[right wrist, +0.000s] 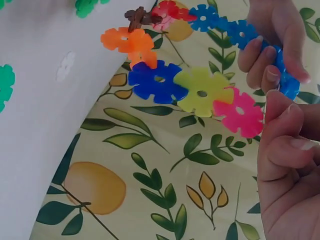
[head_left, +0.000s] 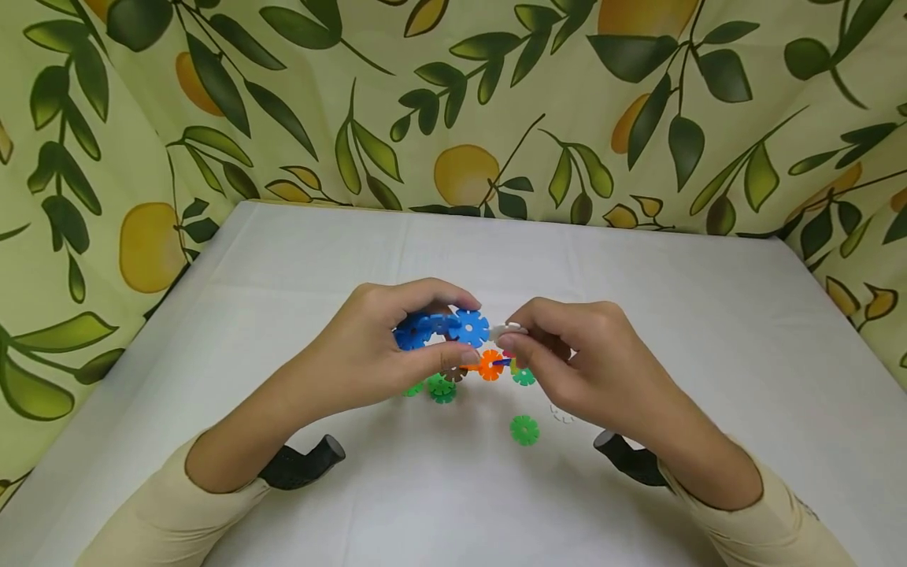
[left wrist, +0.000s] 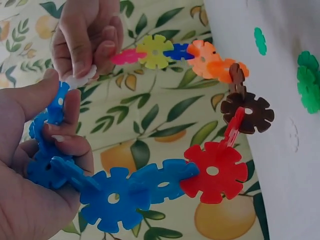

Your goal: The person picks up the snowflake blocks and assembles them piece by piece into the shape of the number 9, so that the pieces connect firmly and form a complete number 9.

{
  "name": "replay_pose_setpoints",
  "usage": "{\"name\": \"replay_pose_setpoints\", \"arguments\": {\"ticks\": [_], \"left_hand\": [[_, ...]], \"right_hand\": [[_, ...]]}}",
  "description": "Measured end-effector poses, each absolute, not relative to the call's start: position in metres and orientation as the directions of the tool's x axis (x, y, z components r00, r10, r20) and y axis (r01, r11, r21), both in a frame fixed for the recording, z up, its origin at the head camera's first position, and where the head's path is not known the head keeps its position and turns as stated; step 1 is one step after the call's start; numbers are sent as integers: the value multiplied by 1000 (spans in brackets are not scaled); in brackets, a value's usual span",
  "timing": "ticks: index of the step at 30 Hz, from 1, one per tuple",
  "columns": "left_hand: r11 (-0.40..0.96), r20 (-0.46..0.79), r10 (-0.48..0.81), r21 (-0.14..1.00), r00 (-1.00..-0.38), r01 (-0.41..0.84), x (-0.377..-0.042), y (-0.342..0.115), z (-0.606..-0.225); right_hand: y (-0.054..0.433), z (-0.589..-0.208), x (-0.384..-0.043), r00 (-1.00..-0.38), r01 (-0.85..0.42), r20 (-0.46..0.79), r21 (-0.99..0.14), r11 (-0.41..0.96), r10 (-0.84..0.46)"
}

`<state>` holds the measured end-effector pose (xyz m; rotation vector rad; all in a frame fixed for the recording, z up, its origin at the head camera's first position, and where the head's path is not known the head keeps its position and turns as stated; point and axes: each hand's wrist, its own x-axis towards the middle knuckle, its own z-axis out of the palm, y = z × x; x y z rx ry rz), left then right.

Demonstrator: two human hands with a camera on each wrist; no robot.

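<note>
No readable text or labels

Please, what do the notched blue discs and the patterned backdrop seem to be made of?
Blue discs: probably plastic, smooth with slight sheen; their colour is uniform, notches crisp.
Patterned backdrop: likely printed fabric, fairly matte; it shows soft folds.

Head downward, wrist views close — chain (left wrist: pixel 165 171) shared

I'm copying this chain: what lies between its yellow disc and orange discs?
Only one dark blue notched disc, linking the yellow disc to the orange discs; the right wrist view shows it.
</note>
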<state>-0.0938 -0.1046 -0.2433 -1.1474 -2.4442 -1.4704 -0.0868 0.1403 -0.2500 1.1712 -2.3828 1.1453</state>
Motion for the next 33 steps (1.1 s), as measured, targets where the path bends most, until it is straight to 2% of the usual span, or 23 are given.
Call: {"name": "replay_pose_setpoints", "arguments": {"ticks": [9,16,25,33], "left_hand": [[239,408,570,748,-713,619,-94,-102,-246],[268,384,587,738,-712,619,-95,-101,-249],[311,368,589,718,-719,623,-94,-104,-245],[276,339,610,757,-717,592,-94,-105,-244]], "right_hand": [[141,-250,-87,-562,-827,579,-391,404,-590],[142,-250,-86,-541,-840,574,-328,433,-614],[139,-252,-87,-538,-843,572,-341,417,-620],[138,-252,-85,-555,-832,578,-383,402,-598]]}}
